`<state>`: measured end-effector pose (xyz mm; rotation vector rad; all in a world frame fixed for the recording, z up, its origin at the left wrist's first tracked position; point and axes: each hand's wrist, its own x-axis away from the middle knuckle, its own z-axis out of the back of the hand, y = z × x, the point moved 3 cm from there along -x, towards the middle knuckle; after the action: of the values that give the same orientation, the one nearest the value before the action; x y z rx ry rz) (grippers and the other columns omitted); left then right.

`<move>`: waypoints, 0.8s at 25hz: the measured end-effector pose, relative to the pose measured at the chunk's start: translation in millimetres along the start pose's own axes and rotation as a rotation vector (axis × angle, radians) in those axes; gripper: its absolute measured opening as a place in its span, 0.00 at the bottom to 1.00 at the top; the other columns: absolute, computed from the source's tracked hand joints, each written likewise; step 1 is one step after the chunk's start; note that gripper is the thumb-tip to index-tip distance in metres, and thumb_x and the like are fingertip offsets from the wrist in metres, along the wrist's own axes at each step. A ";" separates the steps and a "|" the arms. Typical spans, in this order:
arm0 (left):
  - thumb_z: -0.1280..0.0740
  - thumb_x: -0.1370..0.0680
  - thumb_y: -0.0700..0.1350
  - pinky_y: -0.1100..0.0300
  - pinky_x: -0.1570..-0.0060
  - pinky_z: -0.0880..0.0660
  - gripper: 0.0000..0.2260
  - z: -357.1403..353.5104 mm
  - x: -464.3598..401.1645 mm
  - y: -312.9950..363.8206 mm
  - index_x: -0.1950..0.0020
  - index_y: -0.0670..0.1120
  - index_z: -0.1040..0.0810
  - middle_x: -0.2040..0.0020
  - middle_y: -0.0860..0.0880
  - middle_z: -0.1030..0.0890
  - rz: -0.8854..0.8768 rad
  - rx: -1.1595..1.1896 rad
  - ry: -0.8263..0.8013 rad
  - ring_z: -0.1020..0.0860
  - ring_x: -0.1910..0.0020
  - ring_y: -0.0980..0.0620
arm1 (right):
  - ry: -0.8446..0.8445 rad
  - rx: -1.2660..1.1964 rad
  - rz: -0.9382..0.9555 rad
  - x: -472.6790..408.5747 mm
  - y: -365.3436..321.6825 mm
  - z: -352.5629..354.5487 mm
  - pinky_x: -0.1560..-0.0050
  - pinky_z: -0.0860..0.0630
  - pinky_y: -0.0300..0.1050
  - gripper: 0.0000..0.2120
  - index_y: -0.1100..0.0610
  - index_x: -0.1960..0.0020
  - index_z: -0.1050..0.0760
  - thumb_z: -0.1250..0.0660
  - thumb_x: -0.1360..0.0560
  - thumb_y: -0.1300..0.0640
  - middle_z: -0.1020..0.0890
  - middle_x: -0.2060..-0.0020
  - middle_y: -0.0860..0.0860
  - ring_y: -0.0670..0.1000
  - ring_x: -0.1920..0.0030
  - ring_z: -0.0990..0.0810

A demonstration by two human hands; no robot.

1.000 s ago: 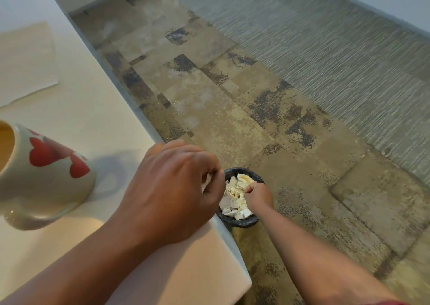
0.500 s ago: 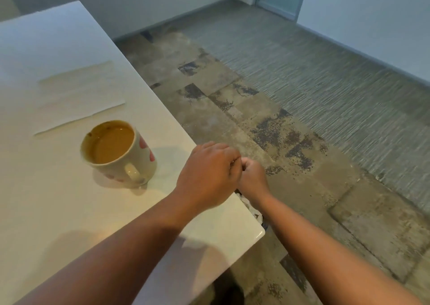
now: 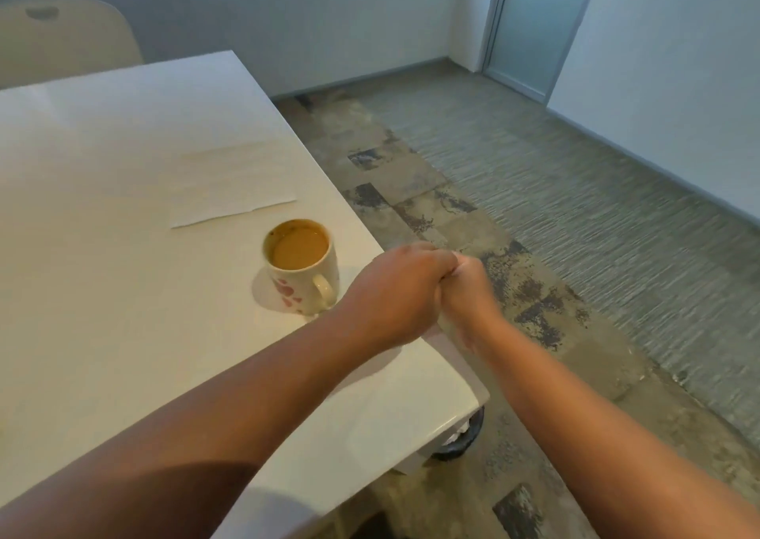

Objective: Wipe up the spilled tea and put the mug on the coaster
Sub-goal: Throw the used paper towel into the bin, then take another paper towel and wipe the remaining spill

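A cream mug (image 3: 302,279) with red hearts stands upright near the right edge of the white table (image 3: 103,292), full of milky tea, handle toward me. My left hand (image 3: 395,292) and my right hand (image 3: 469,292) meet knuckle to knuckle just right of the mug, over the table's edge. Both have curled fingers, and nothing shows between them. A flat white paper napkin (image 3: 234,185) lies on the table beyond the mug. I see no spill and no coaster in this view.
A dark waste bin (image 3: 464,440) with white paper scraps peeks out under the table's near right corner. A cream chair back (image 3: 61,41) stands at the table's far side. Patterned carpet floor runs to a glass door (image 3: 534,24).
My right hand rose from the bin on the floor to meet my left hand at the table edge. My head lifted, so more of the table and room came into view.
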<state>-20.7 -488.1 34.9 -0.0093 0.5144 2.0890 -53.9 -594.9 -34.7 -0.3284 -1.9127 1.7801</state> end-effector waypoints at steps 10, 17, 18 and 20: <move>0.33 0.18 0.38 0.56 0.37 0.27 0.12 129.0 10.2 -207.5 0.38 0.45 0.16 0.35 0.46 0.17 0.429 -0.013 0.306 0.20 0.37 0.45 | -0.146 0.497 0.216 -103.5 -44.5 -103.8 0.56 0.17 0.42 0.05 0.49 0.57 0.17 0.25 0.25 0.57 0.14 0.60 0.46 0.49 0.55 0.15; 0.27 0.21 0.50 0.51 0.21 0.40 0.27 87.6 51.3 -335.8 0.23 0.49 0.28 0.17 0.46 0.37 0.634 0.059 0.054 0.40 0.18 0.47 | -0.305 0.629 0.247 -161.1 -33.0 -165.0 0.49 0.19 0.41 0.14 0.51 0.38 0.19 0.28 0.23 0.59 0.16 0.48 0.45 0.49 0.46 0.17; 0.28 0.21 0.51 0.49 0.20 0.42 0.29 82.6 54.9 -345.6 0.21 0.49 0.31 0.16 0.47 0.39 0.654 0.072 0.043 0.43 0.17 0.48 | -0.319 0.714 0.284 -167.8 -33.7 -172.9 0.51 0.22 0.39 0.16 0.50 0.36 0.20 0.28 0.23 0.58 0.17 0.48 0.45 0.49 0.47 0.19; 0.30 0.20 0.53 0.50 0.20 0.42 0.29 72.9 61.7 -358.9 0.20 0.49 0.33 0.16 0.47 0.39 0.674 0.081 0.039 0.42 0.17 0.47 | -0.347 0.885 0.350 -181.3 -37.0 -187.2 0.45 0.23 0.44 0.19 0.49 0.33 0.23 0.28 0.23 0.57 0.18 0.43 0.48 0.51 0.45 0.21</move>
<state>251.5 -246.5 -39.1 0.1955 0.6931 2.7236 200.8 -528.7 -30.6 -0.0243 -1.0968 2.8486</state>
